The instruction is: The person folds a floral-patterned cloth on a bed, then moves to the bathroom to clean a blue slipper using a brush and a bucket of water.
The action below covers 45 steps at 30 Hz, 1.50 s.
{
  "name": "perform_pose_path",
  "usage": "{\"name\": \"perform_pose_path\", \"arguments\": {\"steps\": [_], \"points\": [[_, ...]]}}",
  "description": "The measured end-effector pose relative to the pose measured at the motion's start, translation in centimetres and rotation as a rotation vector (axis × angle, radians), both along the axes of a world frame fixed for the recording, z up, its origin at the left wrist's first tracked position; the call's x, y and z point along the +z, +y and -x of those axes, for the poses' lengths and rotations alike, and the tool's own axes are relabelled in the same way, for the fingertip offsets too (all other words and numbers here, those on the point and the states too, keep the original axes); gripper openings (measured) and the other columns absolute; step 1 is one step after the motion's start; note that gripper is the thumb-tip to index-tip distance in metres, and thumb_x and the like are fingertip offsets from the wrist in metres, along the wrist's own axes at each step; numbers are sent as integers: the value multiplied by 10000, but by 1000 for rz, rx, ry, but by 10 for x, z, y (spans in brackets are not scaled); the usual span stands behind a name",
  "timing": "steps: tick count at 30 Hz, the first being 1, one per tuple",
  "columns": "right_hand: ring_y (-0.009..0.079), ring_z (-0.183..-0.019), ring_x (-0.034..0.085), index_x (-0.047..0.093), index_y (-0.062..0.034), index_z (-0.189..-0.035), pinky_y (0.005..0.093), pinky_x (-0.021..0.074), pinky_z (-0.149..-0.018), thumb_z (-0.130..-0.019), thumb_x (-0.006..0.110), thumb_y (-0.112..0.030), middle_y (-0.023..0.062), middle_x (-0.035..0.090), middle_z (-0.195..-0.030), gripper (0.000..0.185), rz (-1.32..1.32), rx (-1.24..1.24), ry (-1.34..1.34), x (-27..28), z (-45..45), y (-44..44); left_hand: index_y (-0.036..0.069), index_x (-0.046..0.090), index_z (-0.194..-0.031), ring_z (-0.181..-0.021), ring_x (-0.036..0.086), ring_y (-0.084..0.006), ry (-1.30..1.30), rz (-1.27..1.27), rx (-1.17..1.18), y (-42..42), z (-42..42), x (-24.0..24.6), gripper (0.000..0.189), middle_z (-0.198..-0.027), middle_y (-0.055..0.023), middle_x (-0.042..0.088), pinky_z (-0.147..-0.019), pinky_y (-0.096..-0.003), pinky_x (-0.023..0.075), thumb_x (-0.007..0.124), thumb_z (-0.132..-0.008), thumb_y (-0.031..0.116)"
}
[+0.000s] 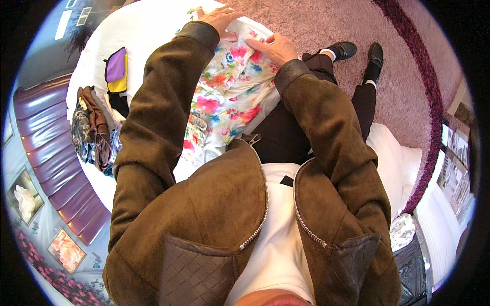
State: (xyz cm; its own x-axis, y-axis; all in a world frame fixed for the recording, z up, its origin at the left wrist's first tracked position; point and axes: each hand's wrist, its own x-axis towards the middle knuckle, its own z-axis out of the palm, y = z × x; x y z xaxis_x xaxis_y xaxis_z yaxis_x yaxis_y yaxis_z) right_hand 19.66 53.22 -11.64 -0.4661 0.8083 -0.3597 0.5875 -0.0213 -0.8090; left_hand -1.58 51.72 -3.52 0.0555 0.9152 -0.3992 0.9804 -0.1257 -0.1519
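Note:
A white garment with a bright floral print (229, 88) lies spread and wrinkled over the white-covered surface in front of me. My left hand (219, 22) rests at its far edge, fingers spread, with the fingertips pointing away. Close by on the right, my right hand (276, 48) touches the garment's far right edge with thumb and fingers. Whether either hand pinches the fabric is not clear. A gathered, ruffled part of floral cloth (197, 128) lies near my left forearm.
Left of my left arm, a purple and yellow folded cloth item (116, 70) lies near a pile of folded dark and brown clothes (97, 126). Beyond stands a purple padded headboard (49, 141). A pink carpet (398, 99) with a dark red band lies right.

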Motion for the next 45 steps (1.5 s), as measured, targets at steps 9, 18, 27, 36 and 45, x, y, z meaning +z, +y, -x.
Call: {"name": "perform_pose_path", "arguments": {"steps": [9, 18, 27, 36, 45], "points": [[113, -675, 626, 693, 0, -911, 261, 495, -615, -779, 770, -349, 75, 681, -782, 381, 279, -78, 462, -3, 6, -13, 195, 638, -1132, -1190, 550, -194, 44, 196, -5, 11, -3, 18, 495, -1132, 12, 638, -976, -638, 287, 830, -679, 255], [236, -575, 642, 688, -129, -956, 338, 493, -547, -828, 720, -299, 114, 643, -664, 215, -466, 99, 309, 119, 14, -69, 165, 678, -1101, -1203, 533, -202, 207, -121, -246, -69, 39, 130, 246, -1256, 0, 623, -1020, -659, 274, 689, -855, 163], [262, -642, 659, 619, -162, -950, 391, 509, -559, -815, 654, -196, 66, 631, -704, 143, -762, 464, 231, 142, 34, -165, 222, 667, -936, -834, 577, -99, 43, -789, -417, -198, 78, 82, 165, -787, 68, 514, -1021, -504, 317, 709, -789, 160], [262, -782, 668, 587, -118, -1013, 397, 528, -640, -846, 570, -156, 86, 629, -827, 172, -805, 802, 47, 91, 21, -201, 236, 680, -1004, -966, 574, -122, 145, -576, -145, -254, 74, 43, 297, -879, 66, 571, -1043, -547, 254, 670, -774, 48], [336, -791, 619, 576, -29, -1033, 429, 518, -719, -845, 682, -276, 160, 607, -922, 327, -524, 433, 311, 83, -17, -190, 220, 652, -1041, -1003, 609, -141, 171, -561, 69, -238, 83, 57, 253, -1005, 54, 644, -977, -488, 366, 669, -819, 100]]}}
